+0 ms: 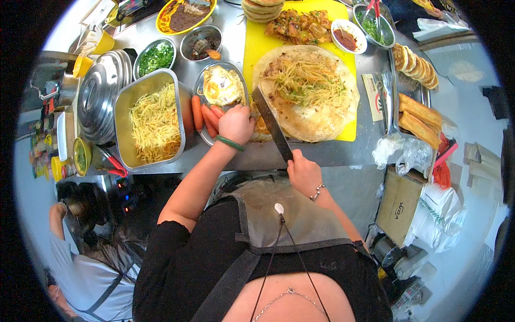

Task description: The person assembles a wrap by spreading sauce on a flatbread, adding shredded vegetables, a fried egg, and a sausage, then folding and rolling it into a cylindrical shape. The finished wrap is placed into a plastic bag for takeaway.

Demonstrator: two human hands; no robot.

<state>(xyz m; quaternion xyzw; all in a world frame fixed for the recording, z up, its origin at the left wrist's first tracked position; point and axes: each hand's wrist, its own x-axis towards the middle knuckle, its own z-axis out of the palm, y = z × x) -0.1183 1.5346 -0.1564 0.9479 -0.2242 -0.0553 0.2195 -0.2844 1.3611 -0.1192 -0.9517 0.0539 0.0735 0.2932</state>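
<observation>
My right hand (304, 173) is closed round the handle of a long, broad-bladed knife (272, 124). The blade points away and to the left, its tip by the left edge of a round flatbread (343, 115). Shredded vegetables (295, 80) lie heaped on that bread, on a yellow cutting board (346, 56). My left hand (237, 124), with a green bangle at the wrist, is closed over the near right rim of an oval metal plate (200, 91). Its fingertips are hidden. On the plate are a fried egg (221, 86) and several sausages (209, 121) beside the hand.
Left of the plate stands a deep metal tub (185, 102) of pale shreds, then stacked metal lids (102, 91). Bowls of chopped greens (156, 58) and sauce (201, 44) sit beyond. Fried dough sticks (418, 121) lie right. A co-worker's arm (56, 220) shows lower left.
</observation>
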